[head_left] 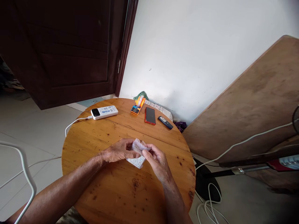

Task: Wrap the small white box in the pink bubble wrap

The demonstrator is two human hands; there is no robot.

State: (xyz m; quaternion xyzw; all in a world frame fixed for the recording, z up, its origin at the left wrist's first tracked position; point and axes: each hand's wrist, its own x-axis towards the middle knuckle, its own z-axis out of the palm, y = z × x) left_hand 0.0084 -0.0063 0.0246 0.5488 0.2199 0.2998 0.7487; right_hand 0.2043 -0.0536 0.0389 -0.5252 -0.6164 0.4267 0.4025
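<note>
Between my two hands, above the middle of the round wooden table (112, 180), is a small clear plastic bag (137, 145) with a white printed label on its lower part. My left hand (119, 151) grips its left side, thumb across the front. On the right side my right hand (158, 160) pinches the bag's upper edge between thumb and fingers. The plastic is crumpled at the top. What the bag contains cannot be made out.
Toward the table's far side lie a white power bank (106, 112) with a cable, an orange tape dispenser (138, 105), a red-edged phone (150, 116) and a dark blue remote-like device (165, 122). White cables (210, 202) trail over the floor at right. A dark door (70, 56) stands at left.
</note>
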